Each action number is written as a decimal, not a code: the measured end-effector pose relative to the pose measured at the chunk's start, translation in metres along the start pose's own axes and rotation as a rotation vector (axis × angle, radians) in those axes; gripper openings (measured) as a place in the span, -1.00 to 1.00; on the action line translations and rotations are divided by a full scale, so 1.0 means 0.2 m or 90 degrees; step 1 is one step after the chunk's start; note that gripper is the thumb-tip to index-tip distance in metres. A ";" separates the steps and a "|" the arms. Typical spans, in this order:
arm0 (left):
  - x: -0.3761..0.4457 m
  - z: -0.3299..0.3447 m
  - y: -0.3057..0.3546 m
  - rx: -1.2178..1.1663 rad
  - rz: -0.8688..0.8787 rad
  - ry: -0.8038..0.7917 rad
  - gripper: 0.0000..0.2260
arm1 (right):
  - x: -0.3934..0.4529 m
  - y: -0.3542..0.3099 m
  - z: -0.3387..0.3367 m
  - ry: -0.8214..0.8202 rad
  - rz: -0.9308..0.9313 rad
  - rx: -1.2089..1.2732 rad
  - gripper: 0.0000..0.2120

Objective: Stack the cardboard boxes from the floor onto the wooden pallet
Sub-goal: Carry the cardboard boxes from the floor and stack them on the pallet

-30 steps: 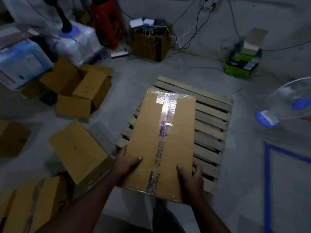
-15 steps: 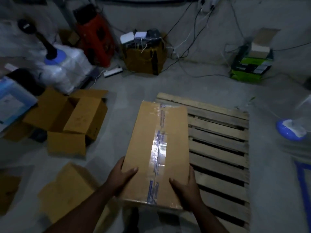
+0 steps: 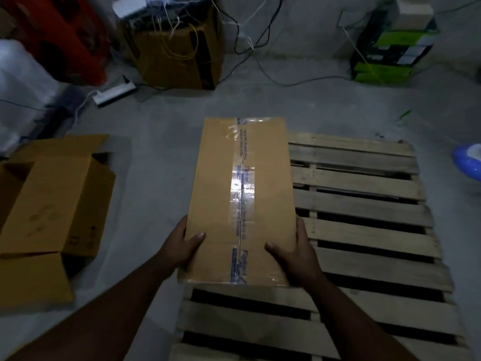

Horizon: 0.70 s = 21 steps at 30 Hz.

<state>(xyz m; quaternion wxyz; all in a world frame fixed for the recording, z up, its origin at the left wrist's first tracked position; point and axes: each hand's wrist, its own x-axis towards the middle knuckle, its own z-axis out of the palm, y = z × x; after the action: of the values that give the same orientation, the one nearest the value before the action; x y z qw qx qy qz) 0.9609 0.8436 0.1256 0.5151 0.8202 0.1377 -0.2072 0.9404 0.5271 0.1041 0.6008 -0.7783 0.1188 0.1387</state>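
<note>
Cardboard box point(image 3: 242, 201), sealed with a clear tape strip along its top, held over the left edge of the wooden pallet point(image 3: 364, 230). Left hand point(image 3: 182, 246) grips its near left side, thumb on top; right hand point(image 3: 294, 254) grips its near right side likewise. An open carton point(image 3: 46, 204) lies on the floor at left.

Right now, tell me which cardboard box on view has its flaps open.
The empty box on the floor at left; the held taped box and the cable-topped box at the back look closed.
</note>
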 end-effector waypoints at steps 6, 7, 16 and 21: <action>0.55 0.08 -0.12 0.088 0.044 0.000 -0.38 | 0.48 0.27 0.06 0.012 -0.041 -0.051 -0.08; 0.58 0.11 -0.16 0.111 0.037 -0.010 -0.38 | 0.52 0.32 0.06 -0.003 -0.045 -0.074 -0.04; 0.42 0.15 -0.28 0.152 0.007 -0.207 0.37 | 0.38 0.33 0.04 -0.168 0.046 -0.374 0.56; 0.58 0.09 -0.25 0.325 0.064 -0.106 0.32 | 0.60 0.21 0.03 -0.129 0.003 -0.382 0.51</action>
<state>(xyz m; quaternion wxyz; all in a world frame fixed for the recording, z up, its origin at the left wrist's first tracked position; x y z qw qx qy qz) 1.0371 0.8506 0.0229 0.3105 0.9096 -0.0027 -0.2760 1.0366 0.5199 0.0229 0.3532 -0.9026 0.0138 0.2458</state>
